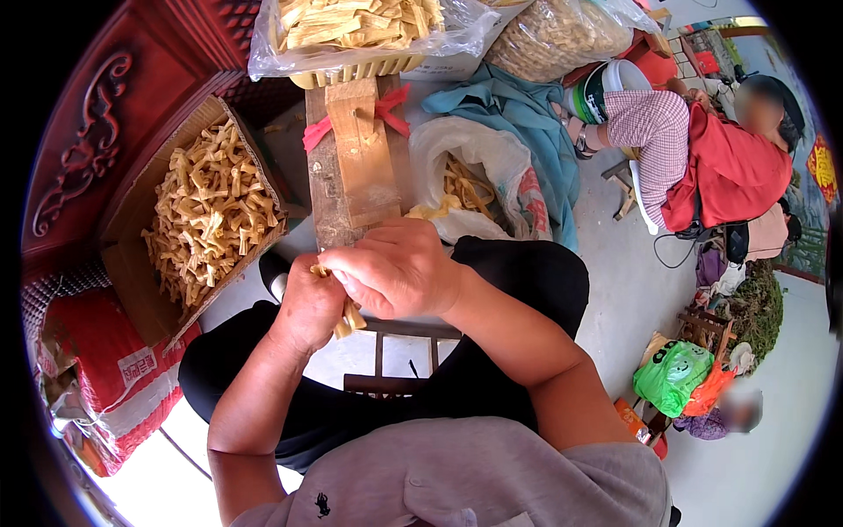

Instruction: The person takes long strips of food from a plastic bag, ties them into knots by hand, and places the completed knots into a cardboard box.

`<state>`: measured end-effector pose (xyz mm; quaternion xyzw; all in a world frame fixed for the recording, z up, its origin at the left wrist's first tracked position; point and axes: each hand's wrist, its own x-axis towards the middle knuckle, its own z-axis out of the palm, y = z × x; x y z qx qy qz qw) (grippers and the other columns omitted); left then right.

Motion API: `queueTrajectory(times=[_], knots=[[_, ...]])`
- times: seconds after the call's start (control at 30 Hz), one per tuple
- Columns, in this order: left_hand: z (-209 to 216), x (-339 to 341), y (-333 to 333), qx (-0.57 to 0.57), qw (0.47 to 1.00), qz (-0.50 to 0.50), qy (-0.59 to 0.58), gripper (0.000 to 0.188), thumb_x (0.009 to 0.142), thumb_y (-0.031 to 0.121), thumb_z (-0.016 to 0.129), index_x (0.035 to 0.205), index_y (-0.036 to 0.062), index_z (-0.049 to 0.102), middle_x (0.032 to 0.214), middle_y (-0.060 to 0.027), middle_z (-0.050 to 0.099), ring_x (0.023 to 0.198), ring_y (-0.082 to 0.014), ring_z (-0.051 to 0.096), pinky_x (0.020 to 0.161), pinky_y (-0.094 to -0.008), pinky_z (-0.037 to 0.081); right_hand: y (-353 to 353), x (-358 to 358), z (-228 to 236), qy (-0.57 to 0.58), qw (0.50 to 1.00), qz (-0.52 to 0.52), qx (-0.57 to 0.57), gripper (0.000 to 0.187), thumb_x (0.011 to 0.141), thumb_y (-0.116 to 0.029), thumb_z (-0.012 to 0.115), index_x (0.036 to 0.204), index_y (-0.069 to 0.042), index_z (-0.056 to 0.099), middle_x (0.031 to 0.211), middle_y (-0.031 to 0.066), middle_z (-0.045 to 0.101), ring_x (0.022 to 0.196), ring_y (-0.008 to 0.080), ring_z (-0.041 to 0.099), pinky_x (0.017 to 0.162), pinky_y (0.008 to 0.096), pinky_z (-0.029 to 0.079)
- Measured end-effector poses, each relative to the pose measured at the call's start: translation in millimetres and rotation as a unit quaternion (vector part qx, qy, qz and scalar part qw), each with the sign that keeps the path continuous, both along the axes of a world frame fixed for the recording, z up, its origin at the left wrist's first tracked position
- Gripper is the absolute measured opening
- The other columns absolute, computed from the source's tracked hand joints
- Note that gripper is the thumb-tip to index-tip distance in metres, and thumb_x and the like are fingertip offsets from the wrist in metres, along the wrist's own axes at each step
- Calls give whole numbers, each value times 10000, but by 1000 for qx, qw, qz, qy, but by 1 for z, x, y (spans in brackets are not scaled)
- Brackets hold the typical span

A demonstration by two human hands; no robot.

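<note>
My left hand [309, 307] is closed round a pale yellow strip [349, 321], which looks like bean curd skin. Its ends stick out below my fingers, and a bit shows above the fist. Against it my right hand [399, 268] is curled, thumb pressing at the top of the left fist. Whatever lies inside its fingers is mostly hidden, though the strip seems to run between both hands. Just beyond my hands lies a wooden plank [329, 198], with a smaller wooden block [364, 167] on top and a red cloth tie [391, 110] around them.
At left stands a cardboard box [272, 230] of knotted yellow pieces [206, 211]. A plastic-lined basket [351, 72] of flat strips [360, 22] is at the far end. Right of the plank sits a white plastic bag [465, 140] with scraps. A person in red [729, 167] sits far right.
</note>
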<state>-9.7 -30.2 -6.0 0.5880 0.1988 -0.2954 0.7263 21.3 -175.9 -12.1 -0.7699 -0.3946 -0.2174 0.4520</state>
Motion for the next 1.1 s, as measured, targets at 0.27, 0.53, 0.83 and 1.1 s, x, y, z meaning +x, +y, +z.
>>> queueTrajectory(times=[0.27, 0.53, 0.83, 1.1], knots=[[25, -9, 23, -315, 902, -290, -53, 303, 750, 169, 753, 974, -15, 664, 837, -96, 689, 654, -110, 589, 591, -242, 475, -28, 18, 21, 67, 997, -29, -4, 88, 829, -111, 616, 795, -31, 627, 620, 57, 574, 477, 199, 540, 456, 299, 424], [18, 14, 25, 321, 653, -190, -659, 318, 583, 125, 724, 900, 127, 701, 640, -15, 515, 521, -184, 528, 437, -307, 418, -12, -9, 5, 798, 541, 163, 209, 168, 880, -129, 602, 933, 27, 631, 660, -1, 551, 579, 69, 534, 458, 233, 377], [4, 11, 29, 397, 683, -39, -612, 212, 605, 46, 726, 809, 26, 669, 991, -88, 646, 698, -242, 657, 569, -325, 530, 5, -14, 13, 646, 709, 17, 283, 151, 905, -139, 592, 896, 4, 642, 703, 45, 608, 600, 80, 559, 506, 195, 414], [6, 5, 29, 348, 793, -177, -468, 173, 675, 39, 653, 843, 78, 649, 1147, -72, 608, 831, -280, 647, 661, -355, 536, -4, -19, 3, 360, 926, 20, -116, 284, 922, -281, 538, 820, -23, 598, 710, 149, 608, 683, 339, 605, 591, 389, 471]])
